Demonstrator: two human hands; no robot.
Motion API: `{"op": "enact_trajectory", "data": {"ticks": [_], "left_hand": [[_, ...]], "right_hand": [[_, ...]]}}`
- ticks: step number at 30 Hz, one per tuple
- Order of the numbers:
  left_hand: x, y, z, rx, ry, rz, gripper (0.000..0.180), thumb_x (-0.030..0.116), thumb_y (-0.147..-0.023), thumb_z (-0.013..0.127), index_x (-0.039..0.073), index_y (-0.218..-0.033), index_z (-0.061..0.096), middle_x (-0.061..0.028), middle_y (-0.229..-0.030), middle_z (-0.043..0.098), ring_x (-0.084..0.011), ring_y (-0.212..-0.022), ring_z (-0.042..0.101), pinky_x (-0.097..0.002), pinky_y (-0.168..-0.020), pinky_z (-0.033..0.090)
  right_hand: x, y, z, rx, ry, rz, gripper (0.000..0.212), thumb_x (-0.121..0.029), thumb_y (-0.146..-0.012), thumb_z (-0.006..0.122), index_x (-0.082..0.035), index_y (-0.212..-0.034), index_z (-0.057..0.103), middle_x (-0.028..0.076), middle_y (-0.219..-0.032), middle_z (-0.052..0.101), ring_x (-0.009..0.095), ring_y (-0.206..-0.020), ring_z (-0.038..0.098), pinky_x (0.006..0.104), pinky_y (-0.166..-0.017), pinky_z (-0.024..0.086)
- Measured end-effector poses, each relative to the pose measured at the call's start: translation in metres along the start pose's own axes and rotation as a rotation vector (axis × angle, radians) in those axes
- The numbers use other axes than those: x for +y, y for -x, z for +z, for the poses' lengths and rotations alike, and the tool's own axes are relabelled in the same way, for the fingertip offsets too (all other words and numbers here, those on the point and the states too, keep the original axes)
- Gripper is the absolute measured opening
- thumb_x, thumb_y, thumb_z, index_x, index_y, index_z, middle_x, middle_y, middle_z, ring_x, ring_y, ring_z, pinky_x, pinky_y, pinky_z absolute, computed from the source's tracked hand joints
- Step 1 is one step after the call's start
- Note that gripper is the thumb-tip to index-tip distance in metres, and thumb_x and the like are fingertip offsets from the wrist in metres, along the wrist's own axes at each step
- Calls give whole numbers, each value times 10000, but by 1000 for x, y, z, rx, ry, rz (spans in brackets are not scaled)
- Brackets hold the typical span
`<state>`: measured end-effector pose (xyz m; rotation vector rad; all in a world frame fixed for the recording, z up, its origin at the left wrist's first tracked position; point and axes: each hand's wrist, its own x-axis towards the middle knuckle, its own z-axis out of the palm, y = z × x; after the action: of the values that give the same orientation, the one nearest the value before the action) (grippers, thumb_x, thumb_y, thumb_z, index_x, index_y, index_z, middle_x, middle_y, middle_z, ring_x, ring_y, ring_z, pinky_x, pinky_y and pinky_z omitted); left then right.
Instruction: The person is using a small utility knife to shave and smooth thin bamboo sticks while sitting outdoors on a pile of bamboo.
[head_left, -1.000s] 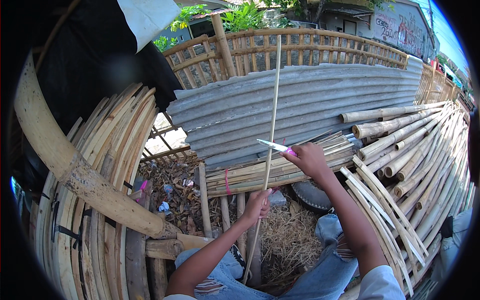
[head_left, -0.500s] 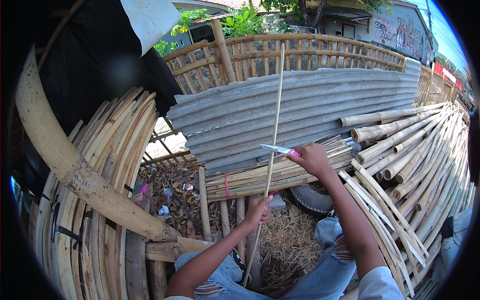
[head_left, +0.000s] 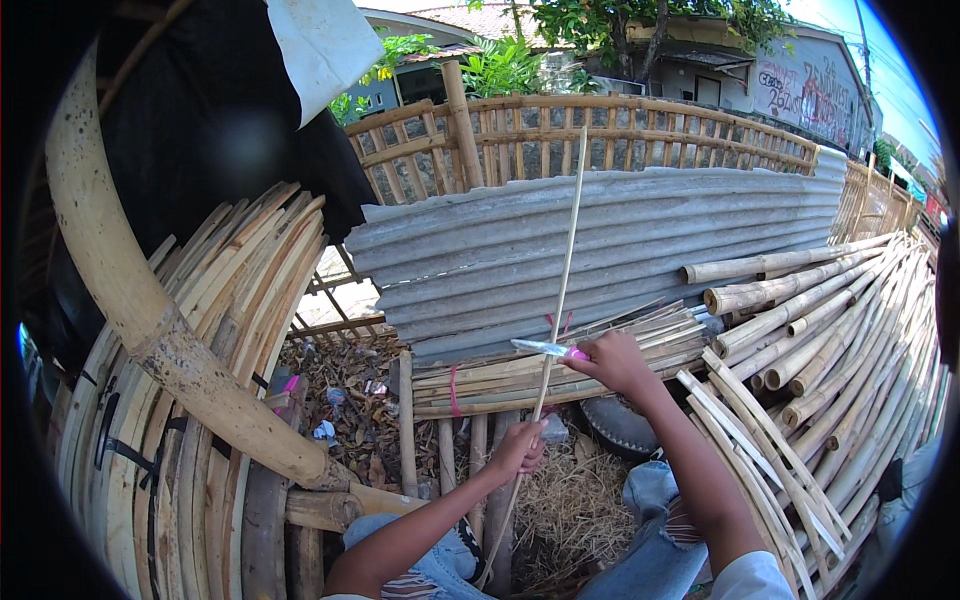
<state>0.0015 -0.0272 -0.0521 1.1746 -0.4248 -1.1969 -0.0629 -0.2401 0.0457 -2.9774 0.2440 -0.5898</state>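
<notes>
My left hand point(head_left: 518, 450) is wrapped round the lower part of a long thin bamboo strip point(head_left: 567, 262), which stands nearly upright and leans a little to the right at its top. The strip's lower end comes down between my knees. Higher up, my right hand point(head_left: 612, 362) grips the pink handle of a knife point(head_left: 540, 347). Its blade points left and lies across the strip, well above my left hand. Whether the edge bites into the bamboo I cannot tell.
Beyond my hands lies a bundle of split bamboo point(head_left: 500, 384), tied with pink string. Bamboo poles point(head_left: 790, 300) are piled at the right, and split slats point(head_left: 210, 330) stand at the left. A thick bamboo pole point(head_left: 170, 335) slants across the left. Corrugated sheeting point(head_left: 620, 235) and a tire point(head_left: 615, 425) lie ahead.
My right hand and the knife have slid down the strip, closer to my left hand. The left hand keeps its hold. The whole view has tilted slightly upward.
</notes>
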Motion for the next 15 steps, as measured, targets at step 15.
{"op": "enact_trajectory", "data": {"ticks": [15], "left_hand": [[-5, 0, 3, -178, 55, -34, 366, 364, -936, 434, 109, -682, 364, 49, -465, 244, -43, -348, 212, -214, -312, 150]], "right_hand": [[34, -6, -26, 234, -97, 317, 468, -522, -808, 554, -84, -683, 660, 152, -527, 542, 334, -553, 572, 433, -514, 433]]}}
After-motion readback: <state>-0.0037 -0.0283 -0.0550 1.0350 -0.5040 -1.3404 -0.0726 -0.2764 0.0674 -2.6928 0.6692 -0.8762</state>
